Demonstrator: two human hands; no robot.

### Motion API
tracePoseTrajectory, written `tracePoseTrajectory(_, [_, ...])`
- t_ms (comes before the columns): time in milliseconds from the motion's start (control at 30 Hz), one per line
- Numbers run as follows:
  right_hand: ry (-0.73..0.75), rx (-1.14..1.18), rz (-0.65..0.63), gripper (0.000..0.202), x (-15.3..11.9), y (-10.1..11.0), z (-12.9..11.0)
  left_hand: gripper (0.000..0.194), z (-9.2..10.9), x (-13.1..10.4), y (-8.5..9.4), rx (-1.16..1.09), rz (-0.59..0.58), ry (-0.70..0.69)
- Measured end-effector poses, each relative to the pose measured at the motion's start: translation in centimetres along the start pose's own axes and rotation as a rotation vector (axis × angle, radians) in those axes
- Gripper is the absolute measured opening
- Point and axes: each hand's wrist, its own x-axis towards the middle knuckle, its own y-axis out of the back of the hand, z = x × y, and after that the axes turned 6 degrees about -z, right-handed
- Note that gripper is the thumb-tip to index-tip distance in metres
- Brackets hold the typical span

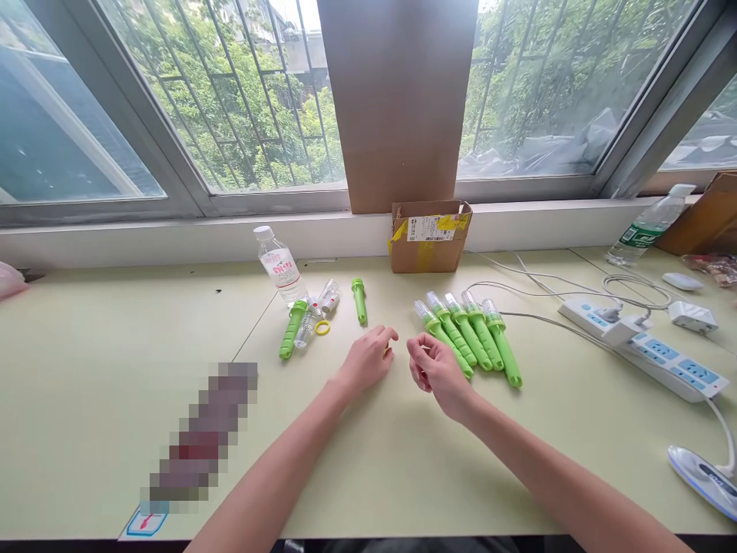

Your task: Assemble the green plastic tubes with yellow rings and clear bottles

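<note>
My left hand (370, 355) is over the middle of the table, fingers curled, with a small bit of yellow showing at them; what it holds is mostly hidden. Facing it, my right hand (434, 369) has thumb and fingertips pressed together, and anything between them is too small to name. Several green sticks with clear caps (475, 338) lie side by side just beyond my right hand. One green stick (359, 301) without a clear cap lies beyond my left hand. Further left are another green stick (293, 330), loose clear caps (305, 329) and a yellow ring (322, 328).
A water bottle (282, 269) stands at the back left. By the window is an open cardboard box (431, 238). A power strip (645, 346) with cables lies at the right, near another bottle (649, 226). A pixelated patch covers something at the left.
</note>
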Motion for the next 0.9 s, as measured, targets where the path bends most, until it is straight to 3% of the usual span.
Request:
tracePoseTrajectory(200, [0.093, -0.328, 0.027, 0.051, 0.3, 0.3, 2.4, 0.019, 0.4, -0.1, 0.0, -0.111, 0.109, -0.101])
tracePoseTrajectory(367, [0.048, -0.245, 0.140, 0.033, 0.2, 0.4, 2.8, 0.021, 0.8, -0.2, 0.4, -0.196, 0.229, -0.199])
tracePoseTrajectory(433, [0.022, -0.211, 0.197, 0.038, 0.4, 0.4, 2.7, 0.022, 1.2, -0.4, 0.3, -0.227, 0.263, -0.244])
tracePoseTrajectory(633, [0.018, -0.246, 0.164, 0.037, 0.6, 0.4, 2.5, 0.028, 2.7, -0.9, 0.2, -0.230, 0.237, -0.364])
tracePoseTrajectory(767, [0.061, -0.230, 0.178, 0.036, 0.4, 0.3, 2.6, 0.039, 2.4, -1.0, 0.7, -0.135, 0.158, -0.325])
tracePoseTrajectory(900, [0.008, -0.239, 0.234, 0.037, 0.4, 0.4, 2.7, 0.038, 0.3, -0.3, 0.8, 0.016, 0.171, -0.139])
